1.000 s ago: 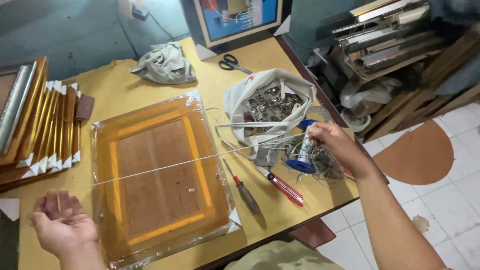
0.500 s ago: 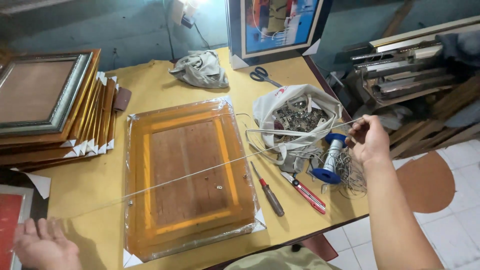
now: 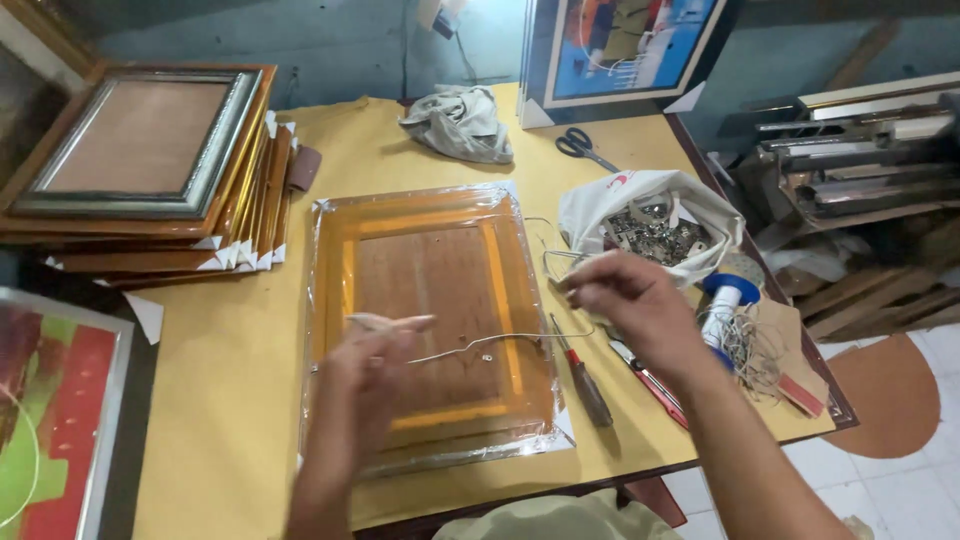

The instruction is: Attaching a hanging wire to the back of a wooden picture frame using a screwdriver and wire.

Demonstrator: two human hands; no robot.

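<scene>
I see a bench (image 3: 250,400) covered in yellow paper standing against a blue-grey wall (image 3: 340,45). Right of the bench, a white tiled floor (image 3: 900,470) shows, with a brown rounded board (image 3: 885,395) lying on it. Beyond that board, wooden slats and metal lengths (image 3: 860,170) are piled in dim light.

Both arms are bare from the lower edge of the frame up to the fingers, with no sleeves, watch, rings or gloves to be seen. The left hand (image 3: 375,355) sits at lower centre, the right hand (image 3: 625,300) right of centre. At the bottom edge a strip of olive-green cloth (image 3: 545,520) shows, probably the person's shirt, though too little is visible to be sure.
</scene>
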